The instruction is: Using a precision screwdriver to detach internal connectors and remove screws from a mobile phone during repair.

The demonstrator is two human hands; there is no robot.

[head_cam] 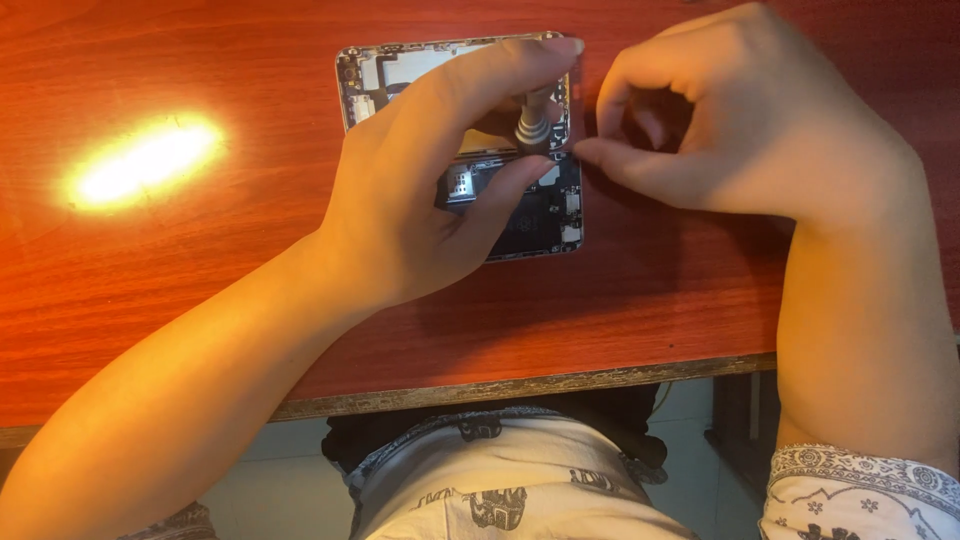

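- Reddish-brown wooden table (200, 300) across most of the view, worn front edge running along 6 o'clock, a bright patch of reflected light (140, 160) at 9 o'clock
- Left hand (420, 190) reaching in from 7 o'clock, laid over the middle of the phone, index finger and thumb pinched on the screwdriver's handle
- Right hand (740, 120) coming in from 4 o'clock, resting on the table at 2 o'clock, just beside the phone's right edge; fingers curled in, thumb and index fingertip drawn together right at that edge; cannot tell whether anything small is pinched between them
- Opened phone (540, 215), back cover off, lying flat on the table at 12 o'clock, circuit boards and metal shields exposed, its middle hidden under the left hand
- Small metal screwdriver (532, 122), grey knurled handle standing roughly upright over the phone's right half, at 1 o'clock from the left palm; tip hidden, so point of contact not discernible
- White patterned clothing (500, 480) below the table edge at 6 o'clock, matching sleeve at 4 o'clock
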